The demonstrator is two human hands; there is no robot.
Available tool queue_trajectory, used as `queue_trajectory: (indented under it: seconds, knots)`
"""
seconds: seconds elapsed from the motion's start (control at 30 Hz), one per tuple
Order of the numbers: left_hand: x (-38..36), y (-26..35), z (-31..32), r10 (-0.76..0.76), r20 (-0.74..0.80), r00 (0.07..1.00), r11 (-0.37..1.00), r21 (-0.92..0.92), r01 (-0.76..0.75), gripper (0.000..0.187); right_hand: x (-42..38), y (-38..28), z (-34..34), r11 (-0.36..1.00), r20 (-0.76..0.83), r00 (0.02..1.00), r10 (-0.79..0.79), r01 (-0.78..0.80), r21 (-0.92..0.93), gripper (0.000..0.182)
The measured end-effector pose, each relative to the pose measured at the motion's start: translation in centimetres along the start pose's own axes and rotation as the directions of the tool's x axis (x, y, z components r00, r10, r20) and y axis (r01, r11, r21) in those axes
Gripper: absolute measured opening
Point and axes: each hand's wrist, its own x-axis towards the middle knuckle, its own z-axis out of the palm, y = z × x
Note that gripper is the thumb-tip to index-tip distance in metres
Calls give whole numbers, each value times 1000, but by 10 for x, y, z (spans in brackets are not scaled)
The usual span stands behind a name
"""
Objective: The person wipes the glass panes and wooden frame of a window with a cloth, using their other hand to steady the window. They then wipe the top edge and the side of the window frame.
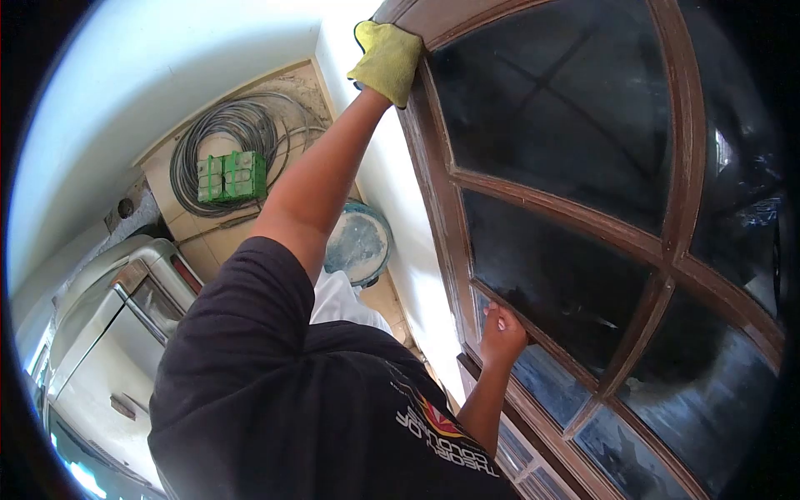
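A yellow cloth with a dark edge covers my left hand, whose fingers are hidden. With my left arm stretched out, the cloth lies against the outer corner of a brown wooden window frame, beside the white wall. Lower down, my right hand is closed, its fingers curled at a frame bar in front of the lower glass; what they hold, if anything, cannot be made out. Dark glass panes fill the frame, and a pale smeared patch shows on a lower right pane.
A coiled grey hose lies on the tiled floor with a green crate-like object on it. Nearby stands a round tub of cloudy liquid. A silver vehicle is at lower left. The white wall runs beside the frame.
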Motion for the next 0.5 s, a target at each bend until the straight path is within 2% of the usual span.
queue_trajectory:
  seconds: [0.03,0.07,0.1,0.13,0.17,0.23,0.3,0.5]
  knots:
    - [-2,1,18,-33,-122,992,999,19,36,34,0,-3,-2,1000,40,999,9,-9,-17,18]
    - [-9,7,43,-94,-99,991,995,16,96,40,1,-5,-3,999,79,997,19,-16,-35,20]
    - [-17,19,33,-94,-97,991,995,16,96,40,1,-5,-2,999,80,997,20,-18,-36,20]
    - [-31,41,13,-433,6,902,842,-353,407,27,0,-4,0,1000,45,999,18,-17,-14,18]
    - [-42,54,0,-661,225,715,471,-618,630,17,0,-3,0,1000,9,1000,15,-15,6,17]
    - [-81,64,50,-351,125,928,770,-525,362,27,0,3,0,1000,18,1000,8,-8,-14,18]
    - [-100,65,32,-393,152,907,740,-533,410,27,1,5,0,1000,33,999,-6,7,-28,18]
    - [-144,103,-30,-550,311,775,534,-583,613,27,3,-6,-2,985,49,997,-53,60,-163,20]
